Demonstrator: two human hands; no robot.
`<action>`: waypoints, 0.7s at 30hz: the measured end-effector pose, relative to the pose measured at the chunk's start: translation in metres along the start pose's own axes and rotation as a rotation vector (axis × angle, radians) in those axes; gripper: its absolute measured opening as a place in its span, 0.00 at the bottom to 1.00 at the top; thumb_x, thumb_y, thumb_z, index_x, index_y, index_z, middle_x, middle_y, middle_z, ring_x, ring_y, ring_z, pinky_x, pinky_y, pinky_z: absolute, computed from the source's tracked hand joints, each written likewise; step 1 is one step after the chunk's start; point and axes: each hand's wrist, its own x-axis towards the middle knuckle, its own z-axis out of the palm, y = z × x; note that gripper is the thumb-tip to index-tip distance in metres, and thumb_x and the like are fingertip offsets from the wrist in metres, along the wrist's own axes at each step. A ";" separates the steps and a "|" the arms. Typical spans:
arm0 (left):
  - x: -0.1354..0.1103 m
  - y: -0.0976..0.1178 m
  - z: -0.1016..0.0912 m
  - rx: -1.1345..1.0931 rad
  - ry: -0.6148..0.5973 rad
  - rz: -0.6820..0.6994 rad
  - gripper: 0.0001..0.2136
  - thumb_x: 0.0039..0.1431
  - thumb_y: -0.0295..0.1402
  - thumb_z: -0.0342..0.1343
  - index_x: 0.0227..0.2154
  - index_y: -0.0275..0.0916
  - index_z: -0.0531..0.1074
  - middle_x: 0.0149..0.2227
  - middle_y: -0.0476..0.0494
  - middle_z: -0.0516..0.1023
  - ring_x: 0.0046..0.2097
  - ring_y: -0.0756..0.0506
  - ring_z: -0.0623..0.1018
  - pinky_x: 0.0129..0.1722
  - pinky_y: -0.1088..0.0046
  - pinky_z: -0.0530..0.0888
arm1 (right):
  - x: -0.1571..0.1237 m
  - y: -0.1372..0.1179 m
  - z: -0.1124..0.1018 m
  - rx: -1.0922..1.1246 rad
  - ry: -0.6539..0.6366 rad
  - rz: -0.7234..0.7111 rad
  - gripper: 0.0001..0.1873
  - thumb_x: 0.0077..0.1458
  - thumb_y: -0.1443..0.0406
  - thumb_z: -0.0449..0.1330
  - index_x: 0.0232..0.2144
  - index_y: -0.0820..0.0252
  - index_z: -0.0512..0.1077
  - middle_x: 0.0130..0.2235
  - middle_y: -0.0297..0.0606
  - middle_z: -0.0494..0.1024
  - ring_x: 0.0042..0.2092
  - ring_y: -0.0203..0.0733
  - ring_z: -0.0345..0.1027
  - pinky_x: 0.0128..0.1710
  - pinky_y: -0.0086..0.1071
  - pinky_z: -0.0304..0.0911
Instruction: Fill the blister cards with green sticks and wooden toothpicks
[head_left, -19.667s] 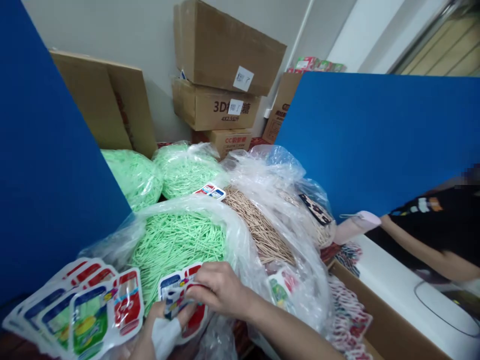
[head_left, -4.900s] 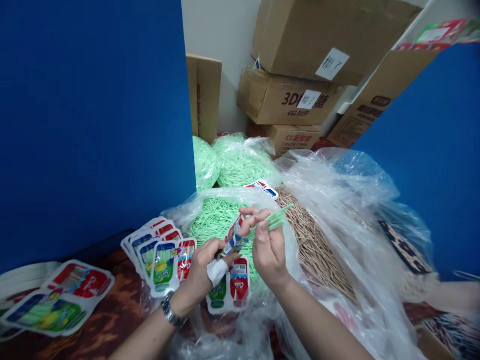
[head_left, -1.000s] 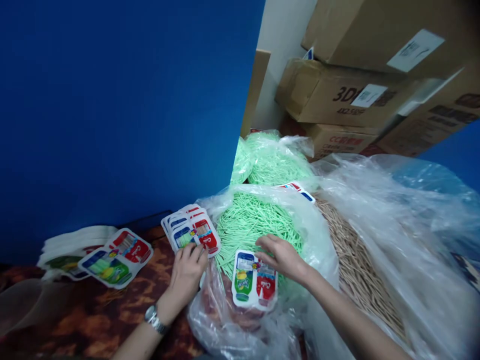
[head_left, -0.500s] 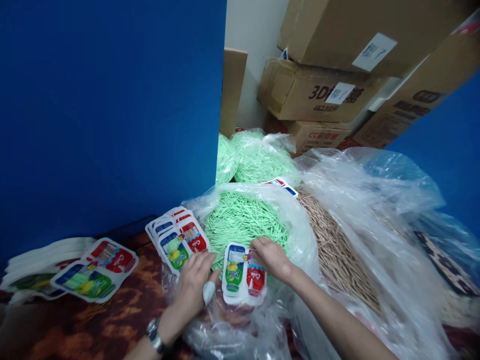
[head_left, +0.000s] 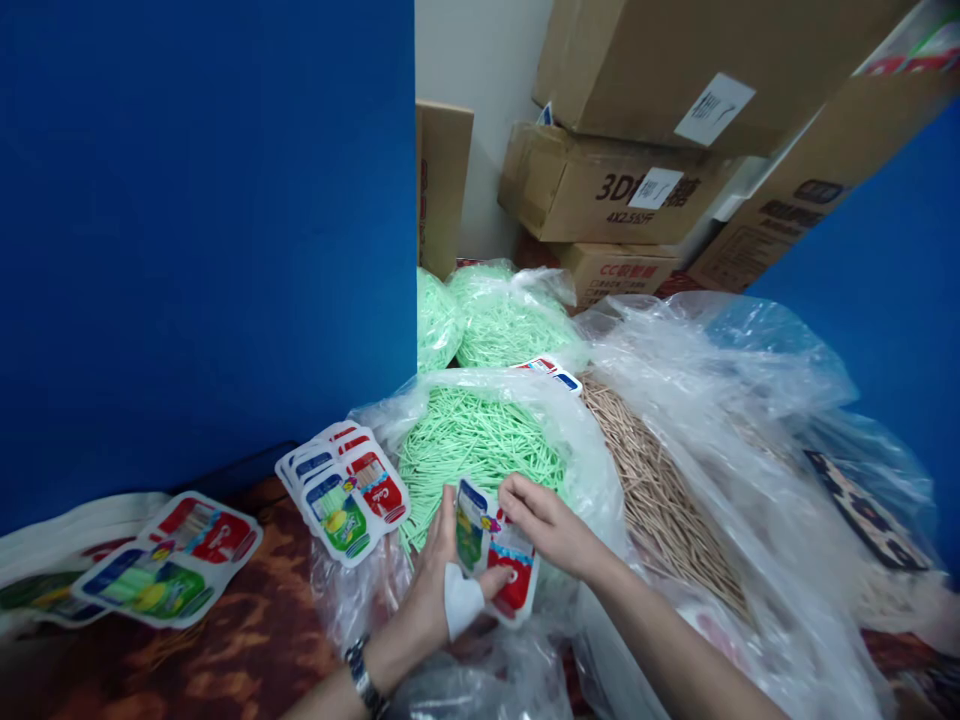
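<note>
My left hand (head_left: 439, 590) grips a flat twin packet (head_left: 472, 535) with a green half and a red "Cola" half. Its thumb presses on the front, with the fingers at the left edge and behind; a white patch covers the thumb's base. At the packet's upper right, my right hand (head_left: 544, 520) has its fingers curled in a pinch; whether a thin stick is also in them is hidden. Just beyond both hands, light green sticks (head_left: 480, 435) fill an open clear plastic bag (head_left: 600, 470). Left of it lies a fanned stack of similar packets (head_left: 345, 510).
More packets (head_left: 176, 560) lie on the patterned floor (head_left: 255, 600) at left. Brown sticks (head_left: 660, 490) lie under clear plastic (head_left: 750, 400) at right. Behind are bagged green sticks (head_left: 510, 320) and stacked cardboard boxes (head_left: 570, 190). A blue panel (head_left: 202, 240) stands at left.
My left hand has moved right from beside the stack and taken hold of the twin packet, which is now tilted. The right hand's fingers have curled at its top. The view has shifted slightly.
</note>
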 end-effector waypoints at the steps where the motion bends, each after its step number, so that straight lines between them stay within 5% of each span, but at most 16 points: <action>1: 0.003 0.008 -0.003 -0.087 -0.010 -0.036 0.49 0.46 0.33 0.65 0.66 0.33 0.40 0.66 0.23 0.51 0.65 0.29 0.55 0.60 0.46 0.59 | 0.000 -0.001 0.004 0.158 -0.015 0.020 0.17 0.62 0.52 0.49 0.28 0.57 0.61 0.26 0.28 0.61 0.28 0.33 0.56 0.28 0.27 0.54; 4: 0.014 0.034 -0.013 -0.375 -0.068 -0.131 0.38 0.45 0.32 0.65 0.60 0.34 0.57 0.57 0.29 0.69 0.54 0.34 0.73 0.53 0.54 0.70 | 0.004 -0.003 0.016 0.547 0.000 0.083 0.19 0.58 0.49 0.54 0.28 0.57 0.60 0.25 0.27 0.59 0.26 0.32 0.54 0.27 0.26 0.55; 7: 0.020 0.046 -0.023 -0.562 -0.209 -0.301 0.21 0.40 0.35 0.69 0.39 0.34 0.75 0.34 0.40 0.83 0.35 0.40 0.80 0.37 0.65 0.77 | 0.007 -0.005 0.019 0.597 0.068 0.064 0.19 0.55 0.49 0.57 0.28 0.58 0.62 0.25 0.26 0.60 0.26 0.31 0.54 0.27 0.25 0.54; 9: 0.020 0.044 -0.025 -0.586 -0.244 -0.347 0.17 0.37 0.38 0.70 0.30 0.35 0.76 0.24 0.45 0.81 0.27 0.42 0.79 0.29 0.67 0.77 | 0.007 -0.007 0.015 0.457 0.106 -0.003 0.17 0.57 0.51 0.57 0.28 0.59 0.64 0.25 0.27 0.62 0.27 0.31 0.55 0.27 0.25 0.54; 14: 0.021 0.032 -0.014 -0.660 -0.158 -0.520 0.18 0.35 0.43 0.70 0.27 0.37 0.75 0.22 0.47 0.79 0.24 0.44 0.77 0.25 0.71 0.74 | -0.003 -0.015 0.000 0.167 0.165 -0.091 0.12 0.60 0.57 0.53 0.30 0.59 0.67 0.28 0.29 0.67 0.30 0.32 0.60 0.30 0.25 0.57; 21: 0.034 0.055 -0.013 -0.283 -0.181 -0.264 0.20 0.32 0.46 0.67 0.08 0.40 0.64 0.11 0.54 0.65 0.18 0.49 0.65 0.18 0.75 0.66 | -0.019 -0.013 -0.008 -0.307 0.263 -0.201 0.17 0.57 0.57 0.58 0.20 0.59 0.66 0.22 0.29 0.66 0.27 0.32 0.61 0.28 0.25 0.54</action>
